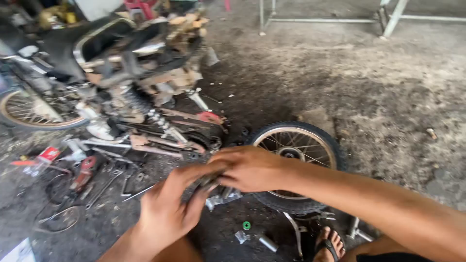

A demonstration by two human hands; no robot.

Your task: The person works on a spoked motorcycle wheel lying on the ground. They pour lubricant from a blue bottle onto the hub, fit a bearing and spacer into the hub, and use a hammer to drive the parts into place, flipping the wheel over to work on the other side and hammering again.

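Observation:
My left hand (167, 208) and my right hand (247, 169) meet in the lower middle of the head view. Both close around a small dark metal part (209, 182), which is blurred and mostly hidden by my fingers. Just beyond my right hand lies a spoked motorcycle wheel with a black tyre (323, 140) flat on the ground. A stripped motorcycle frame (145, 82) stands to the upper left, with its swingarm (160, 145) reaching toward my hands.
Wrenches and loose tools (104, 187) lie on the dirty concrete at the left. A green ring (246, 225), a small metal sleeve (268, 243) and a crumpled wrapper (223, 199) sit below my hands. My sandalled foot (330, 245) is at the bottom right. Metal table legs (391, 19) stand at the back.

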